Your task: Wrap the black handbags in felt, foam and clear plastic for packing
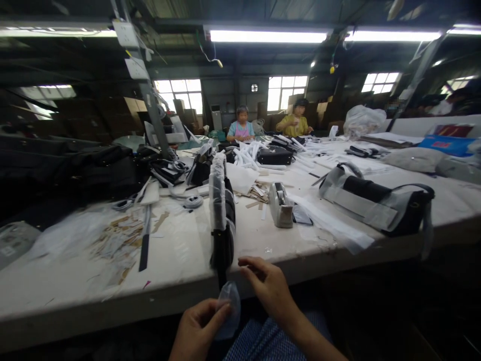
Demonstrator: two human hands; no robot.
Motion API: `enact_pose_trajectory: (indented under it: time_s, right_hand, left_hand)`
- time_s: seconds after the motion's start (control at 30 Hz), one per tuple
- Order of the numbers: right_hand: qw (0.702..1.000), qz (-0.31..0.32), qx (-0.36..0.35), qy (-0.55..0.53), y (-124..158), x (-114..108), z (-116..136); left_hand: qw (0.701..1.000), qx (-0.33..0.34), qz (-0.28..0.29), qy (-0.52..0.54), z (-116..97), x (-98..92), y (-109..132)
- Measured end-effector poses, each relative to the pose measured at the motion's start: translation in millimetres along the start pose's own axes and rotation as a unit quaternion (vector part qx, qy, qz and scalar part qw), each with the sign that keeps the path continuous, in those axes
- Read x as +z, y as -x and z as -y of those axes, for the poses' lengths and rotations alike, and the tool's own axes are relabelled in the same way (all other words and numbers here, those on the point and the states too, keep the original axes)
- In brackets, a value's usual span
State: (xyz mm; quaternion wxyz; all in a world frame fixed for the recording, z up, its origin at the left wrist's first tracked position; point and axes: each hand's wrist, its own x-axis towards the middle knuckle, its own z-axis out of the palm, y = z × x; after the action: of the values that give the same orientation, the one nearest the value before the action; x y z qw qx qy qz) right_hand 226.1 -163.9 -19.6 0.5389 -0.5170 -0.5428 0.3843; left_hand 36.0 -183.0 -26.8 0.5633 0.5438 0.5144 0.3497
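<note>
My left hand pinches a translucent plastic sheet between thumb and fingers, below the table's front edge. The plastic lies around or against the lower end of a black strap. That strap hangs from a black bag standing upright on the table edge, with clear and white wrapping along its upper side. To the right of the strap, my right hand is raised with its fingers bent and slightly apart, touching nothing that I can see.
Behind my right hand stands a tape dispenser. A wrapped black bag lies at right. Paper scraps and a dark strip lie at left, near piled black material. Two people sit across the table.
</note>
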Motion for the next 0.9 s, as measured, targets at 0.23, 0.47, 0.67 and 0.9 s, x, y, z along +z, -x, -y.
enact_pose_trajectory:
  time_s: [0.23,0.47,0.67,0.9]
  right_hand:
    - [0.992,0.075,0.001,0.099,-12.8,34.0,-11.9]
    - [0.993,0.102,-0.013,0.064,-6.5,40.3,-3.7]
    - [0.995,0.072,0.059,-0.036,11.4,54.3,10.8]
    - [0.990,0.084,0.090,-0.073,10.9,63.2,10.8]
  left_hand:
    - [0.997,-0.013,-0.081,0.005,19.1,-23.8,12.6]
    - [0.992,-0.032,-0.125,0.015,35.6,-45.0,32.1]
    - [0.991,-0.058,-0.116,0.016,49.3,-51.0,39.8]
    - [0.998,-0.050,-0.048,0.015,52.0,-52.0,36.0]
